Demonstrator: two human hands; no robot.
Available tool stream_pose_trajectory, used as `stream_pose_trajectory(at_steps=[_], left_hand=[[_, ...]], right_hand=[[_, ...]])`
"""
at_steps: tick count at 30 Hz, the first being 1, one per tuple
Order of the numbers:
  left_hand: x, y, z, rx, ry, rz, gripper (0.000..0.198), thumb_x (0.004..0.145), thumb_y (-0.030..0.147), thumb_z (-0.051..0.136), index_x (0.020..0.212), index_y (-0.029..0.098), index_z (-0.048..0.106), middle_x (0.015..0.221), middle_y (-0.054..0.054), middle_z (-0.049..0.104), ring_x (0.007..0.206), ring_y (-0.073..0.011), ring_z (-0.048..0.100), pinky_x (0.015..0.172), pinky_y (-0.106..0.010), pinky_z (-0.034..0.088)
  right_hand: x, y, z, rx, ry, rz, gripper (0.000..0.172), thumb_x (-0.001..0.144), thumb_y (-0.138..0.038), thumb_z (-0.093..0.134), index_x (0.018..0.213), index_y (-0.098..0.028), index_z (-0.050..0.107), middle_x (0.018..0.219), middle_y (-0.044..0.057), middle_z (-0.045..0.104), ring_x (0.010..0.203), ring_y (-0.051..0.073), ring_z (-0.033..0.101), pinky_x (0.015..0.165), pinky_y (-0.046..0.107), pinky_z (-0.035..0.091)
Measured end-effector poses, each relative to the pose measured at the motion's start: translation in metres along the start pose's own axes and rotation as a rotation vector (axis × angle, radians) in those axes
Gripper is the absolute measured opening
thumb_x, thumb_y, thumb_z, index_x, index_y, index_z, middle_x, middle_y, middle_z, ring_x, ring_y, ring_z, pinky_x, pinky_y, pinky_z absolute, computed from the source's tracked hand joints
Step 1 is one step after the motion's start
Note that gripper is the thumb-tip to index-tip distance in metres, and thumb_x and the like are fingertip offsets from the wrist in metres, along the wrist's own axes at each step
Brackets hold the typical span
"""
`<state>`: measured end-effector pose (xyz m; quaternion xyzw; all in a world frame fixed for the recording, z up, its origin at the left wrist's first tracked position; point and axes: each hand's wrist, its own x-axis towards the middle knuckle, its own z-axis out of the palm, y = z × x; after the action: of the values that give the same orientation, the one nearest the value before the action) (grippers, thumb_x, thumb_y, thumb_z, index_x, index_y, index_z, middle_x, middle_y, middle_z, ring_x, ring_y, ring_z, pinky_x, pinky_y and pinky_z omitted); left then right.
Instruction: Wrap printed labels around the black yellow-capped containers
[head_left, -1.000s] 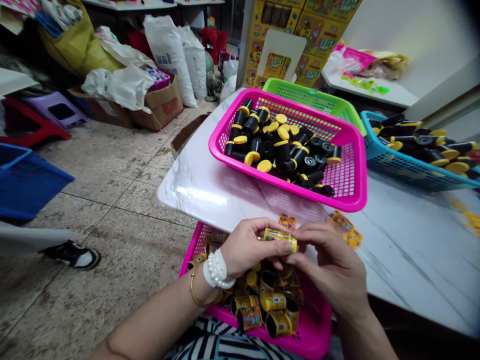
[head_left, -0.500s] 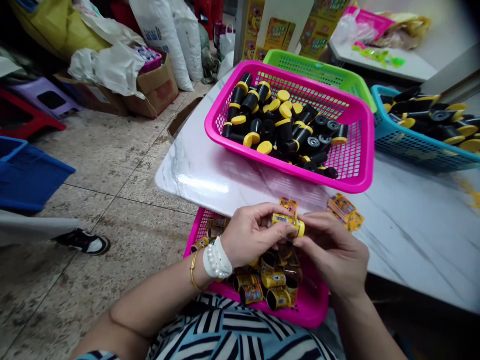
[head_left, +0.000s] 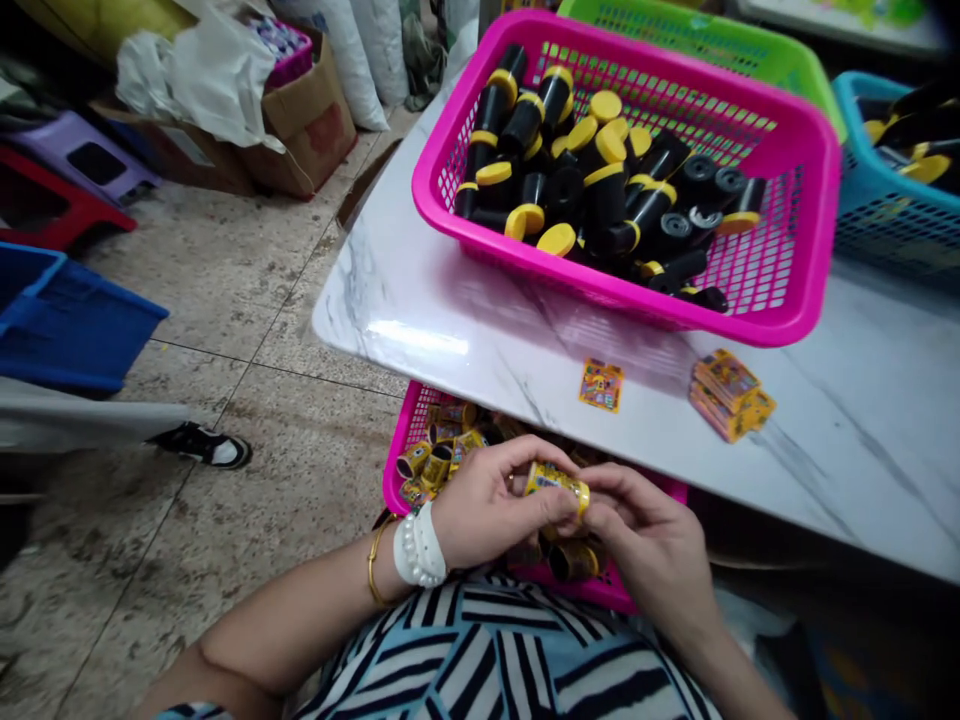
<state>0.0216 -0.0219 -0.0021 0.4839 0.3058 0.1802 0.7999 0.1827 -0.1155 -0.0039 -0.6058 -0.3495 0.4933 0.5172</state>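
A small yellow canister with a printed label (head_left: 553, 484) lies sideways between both hands, above the lower pink basket (head_left: 393, 488). My left hand (head_left: 491, 505) is closed around its body, thumb along the near side. The fingers and thumb of my right hand (head_left: 656, 545) pinch its right end. Several more yellow-labelled canisters (head_left: 414, 460) fill the lower basket, partly hidden by my hands and the table edge. On the table ahead lie a single printed sticker (head_left: 601, 385) and a stack of stickers (head_left: 729, 393).
A larger pink basket (head_left: 814, 220) of black canisters with yellow caps (head_left: 559, 240) stands on the marble-patterned table (head_left: 367, 290). Behind it is a green basket (head_left: 787, 65); a blue basket (head_left: 892, 235) is at right. A person's shoe (head_left: 202, 445) and a blue bin (head_left: 90, 325) are at left.
The view has tilted down and come closer to the table. Both hands have drawn back from the table edge with the canister, so the single sticker now shows whole.
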Motion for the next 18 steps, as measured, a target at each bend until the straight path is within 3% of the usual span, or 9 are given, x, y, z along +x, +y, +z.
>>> stream_pose_trajectory(at_steps=[3, 5, 8, 11, 13, 16, 18], left_hand=[[0.005, -0.019, -0.004, -0.126, 0.005, -0.133, 0.047, 0.083, 0.055, 0.075, 0.101, 0.018, 0.054, 0.062, 0.006, 0.063, 0.037, -0.0053, 0.048, 0.037, -0.015, 0.035], [0.009, -0.027, -0.007, -0.181, -0.037, -0.164, 0.053, 0.080, 0.061, 0.075, 0.100, 0.019, 0.051, 0.060, 0.005, 0.064, 0.035, -0.0061, 0.049, 0.034, -0.014, 0.034], [0.009, -0.032, -0.010, -0.329, -0.153, -0.213, 0.061, 0.076, 0.064, 0.077, 0.108, 0.017, 0.052, 0.061, 0.003, 0.067, 0.038, -0.0095, 0.056, 0.033, -0.015, 0.039], [0.008, -0.037, -0.010, -0.375, -0.152, -0.256, 0.056, 0.073, 0.063, 0.080, 0.093, 0.016, 0.056, 0.060, 0.002, 0.067, 0.036, -0.0088, 0.056, 0.031, -0.014, 0.038], [0.008, -0.040, -0.008, -0.336, -0.087, -0.285, 0.056, 0.076, 0.067, 0.075, 0.080, 0.016, 0.054, 0.054, 0.003, 0.063, 0.031, -0.0068, 0.050, 0.027, -0.013, 0.033], [0.010, -0.043, -0.004, -0.357, -0.041, -0.291, 0.057, 0.076, 0.071, 0.072, 0.080, 0.016, 0.055, 0.051, 0.003, 0.062, 0.029, -0.0068, 0.049, 0.027, -0.013, 0.031], [0.010, -0.044, -0.004, -0.426, -0.077, -0.286, 0.056, 0.074, 0.068, 0.076, 0.084, 0.016, 0.055, 0.054, 0.002, 0.065, 0.031, -0.0078, 0.052, 0.028, -0.013, 0.034]], right_hand=[[0.002, 0.008, -0.009, -0.012, -0.120, 0.051, 0.036, 0.080, -0.036, 0.083, 0.114, -0.025, 0.075, 0.104, 0.008, 0.075, 0.074, 0.017, 0.075, 0.065, 0.028, 0.065], [0.005, 0.013, -0.014, -0.037, -0.162, 0.021, 0.034, 0.078, -0.034, 0.085, 0.111, -0.027, 0.078, 0.116, 0.010, 0.069, 0.081, 0.017, 0.074, 0.067, 0.028, 0.066], [0.008, 0.022, -0.015, 0.049, -0.159, -0.055, 0.020, 0.077, -0.028, 0.085, 0.097, -0.029, 0.082, 0.105, 0.005, 0.065, 0.072, 0.015, 0.073, 0.057, 0.027, 0.065], [0.008, 0.027, -0.012, 0.091, -0.105, -0.098, 0.015, 0.080, -0.025, 0.082, 0.094, -0.029, 0.081, 0.097, 0.002, 0.063, 0.056, 0.011, 0.068, 0.046, 0.025, 0.061], [0.008, 0.026, -0.011, -0.039, -0.090, -0.165, 0.016, 0.082, -0.022, 0.081, 0.097, -0.029, 0.081, 0.098, 0.003, 0.065, 0.063, 0.013, 0.070, 0.052, 0.027, 0.063], [0.010, 0.023, -0.009, -0.277, -0.108, -0.346, 0.022, 0.080, -0.017, 0.080, 0.098, -0.029, 0.082, 0.094, 0.005, 0.068, 0.082, 0.018, 0.072, 0.065, 0.029, 0.064], [0.008, 0.022, -0.008, -0.316, -0.079, -0.433, 0.024, 0.080, -0.012, 0.079, 0.096, -0.030, 0.082, 0.087, 0.003, 0.066, 0.076, 0.016, 0.070, 0.062, 0.027, 0.062]])
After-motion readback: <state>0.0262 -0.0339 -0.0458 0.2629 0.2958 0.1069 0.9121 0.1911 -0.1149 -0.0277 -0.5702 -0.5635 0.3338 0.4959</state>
